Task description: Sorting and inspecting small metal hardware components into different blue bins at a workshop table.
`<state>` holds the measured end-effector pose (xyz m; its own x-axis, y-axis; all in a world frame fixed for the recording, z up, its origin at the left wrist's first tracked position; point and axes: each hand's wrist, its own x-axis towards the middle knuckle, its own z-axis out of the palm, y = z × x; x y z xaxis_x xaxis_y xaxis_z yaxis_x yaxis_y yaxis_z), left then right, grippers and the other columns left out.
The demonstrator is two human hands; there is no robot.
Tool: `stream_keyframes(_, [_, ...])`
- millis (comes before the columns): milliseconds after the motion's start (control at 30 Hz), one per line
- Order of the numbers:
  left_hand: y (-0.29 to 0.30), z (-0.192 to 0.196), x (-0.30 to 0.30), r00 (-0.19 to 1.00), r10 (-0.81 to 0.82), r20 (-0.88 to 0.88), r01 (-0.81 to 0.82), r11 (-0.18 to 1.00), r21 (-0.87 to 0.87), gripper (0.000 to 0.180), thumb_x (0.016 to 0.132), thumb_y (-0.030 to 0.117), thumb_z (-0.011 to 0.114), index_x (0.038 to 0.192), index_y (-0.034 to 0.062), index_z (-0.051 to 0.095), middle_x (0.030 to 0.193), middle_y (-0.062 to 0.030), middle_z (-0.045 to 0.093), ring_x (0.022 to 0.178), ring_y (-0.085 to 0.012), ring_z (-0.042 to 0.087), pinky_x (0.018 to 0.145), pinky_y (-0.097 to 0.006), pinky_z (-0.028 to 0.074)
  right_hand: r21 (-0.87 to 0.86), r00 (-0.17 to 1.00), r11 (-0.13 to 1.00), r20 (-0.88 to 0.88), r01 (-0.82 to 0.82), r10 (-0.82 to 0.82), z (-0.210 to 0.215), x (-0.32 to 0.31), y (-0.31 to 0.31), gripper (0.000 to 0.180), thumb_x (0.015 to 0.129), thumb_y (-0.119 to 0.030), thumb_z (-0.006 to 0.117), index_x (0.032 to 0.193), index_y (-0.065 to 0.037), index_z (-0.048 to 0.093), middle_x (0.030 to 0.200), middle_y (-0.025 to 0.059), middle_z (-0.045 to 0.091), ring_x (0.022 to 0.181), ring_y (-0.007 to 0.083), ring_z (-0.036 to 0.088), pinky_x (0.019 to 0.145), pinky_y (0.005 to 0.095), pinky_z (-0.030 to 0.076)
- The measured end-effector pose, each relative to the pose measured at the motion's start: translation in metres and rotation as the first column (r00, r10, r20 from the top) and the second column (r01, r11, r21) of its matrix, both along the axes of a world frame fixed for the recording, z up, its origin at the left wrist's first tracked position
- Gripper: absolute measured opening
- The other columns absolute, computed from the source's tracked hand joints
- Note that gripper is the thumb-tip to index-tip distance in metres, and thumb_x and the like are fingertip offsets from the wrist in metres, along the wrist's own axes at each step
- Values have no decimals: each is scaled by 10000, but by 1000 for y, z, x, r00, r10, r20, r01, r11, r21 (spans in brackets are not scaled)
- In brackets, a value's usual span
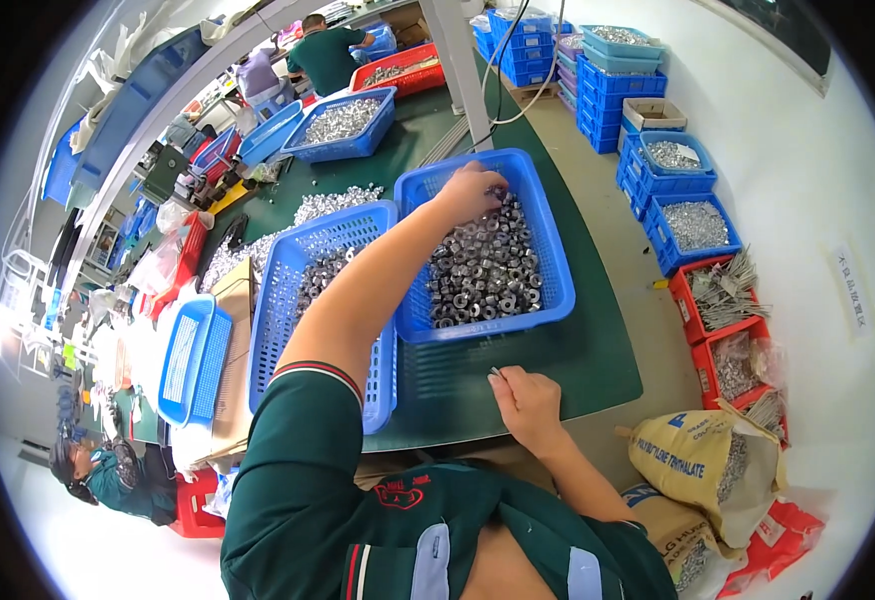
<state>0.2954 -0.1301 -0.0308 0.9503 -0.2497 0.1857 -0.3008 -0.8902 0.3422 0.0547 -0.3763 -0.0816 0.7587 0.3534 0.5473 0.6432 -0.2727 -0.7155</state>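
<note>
My left hand [473, 192] reaches into the far end of a blue plastic basket [555, 270] holding many dark, shiny metal nuts [483, 275]. Its fingers curl downward around a few of the nuts there, partly hidden by the hand itself. Over the green table's near edge, my right hand [530, 408] is closed in a pinch, and a small silvery metal piece pokes out between thumb and forefinger. Under my left forearm stands a second blue basket [383, 375], with more dark nuts [326, 275] inside.
Brighter metal parts [338, 203] lie loose on the table [588, 370] beyond the baskets. A blue tub [343, 125] of silvery parts sits farther back. Stacked blue crates [693, 225], red bins [723, 300] and open sacks [703, 460] line the right wall. Other people work at the back and left.
</note>
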Motion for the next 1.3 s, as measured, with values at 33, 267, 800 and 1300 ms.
stream_keyframes(33, [-1,-4,1,998,59,12,-59,997,39,388,763,190,729,1145,198,659,1135,-163,562,1110,-364,510,977,-406,419,2,1000,1000,3,-5,5,-1,0,1,144,868,-150,630,775,-65,559,603,109,575,533,304,574,507,400,437])
stream_keyframes(267, [-16,17,-31,991,-91,-103,84,994,-66,438,855,60,583,1278,171,581,1220,-100,608,1109,-270,581,982,-372,444,-7,999,1000,41,-28,29,-7,-1,1,157,866,-159,634,775,-71,540,587,110,559,532,309,564,503,417,428])
stream_keyframes(800, [103,80,-262,931,312,-187,-362,842,-400,267,886,107,634,1134,9,636,1033,-68,688,946,-121,635,859,-277,503,202,972,978,-211,-56,99,-18,2,-1,138,891,-131,646,969,-18,658,737,158,648,613,243,632,586,292,484])
stream_keyframes(1300, [138,34,-271,949,163,-270,-133,983,124,236,788,183,664,1011,114,695,935,-125,693,887,-296,664,789,-403,515,-178,993,984,-118,-8,-13,-10,-3,5,186,960,-203,542,948,-23,588,660,108,552,559,211,543,547,309,425])
